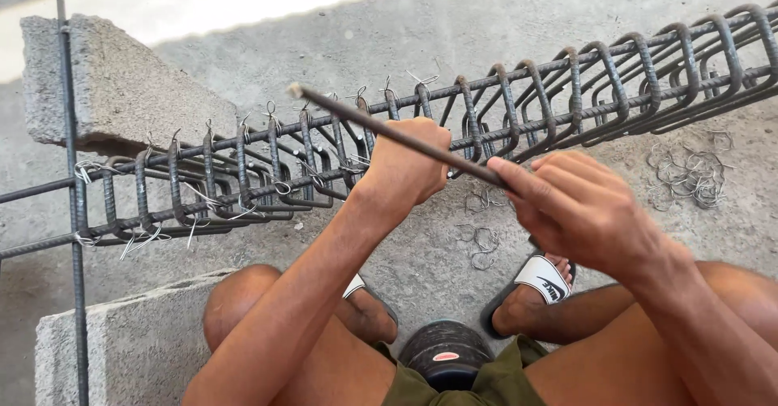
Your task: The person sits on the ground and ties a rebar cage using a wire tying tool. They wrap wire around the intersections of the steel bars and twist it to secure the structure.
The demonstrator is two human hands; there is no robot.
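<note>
My left hand [403,164] grips the middle of a short dark steel rod [348,117] that slants up to the left. Farther down the same rod, my right hand [577,205] closes on its lower end with the fingers pointing left. Both hands hover just over a long rebar cage [567,98] made of bent stirrups tied with wire to lengthwise bars. The cage lies across the concrete floor from left to right. Thin wire ties [275,118] stick up along its top bar.
A grey concrete block [113,90] props the cage at the upper left, another block [130,341] sits at the lower left. A vertical rebar [73,211] crosses at left. Loose wire loops [689,175] lie on the floor at right. My knees and sandalled feet [543,280] are below.
</note>
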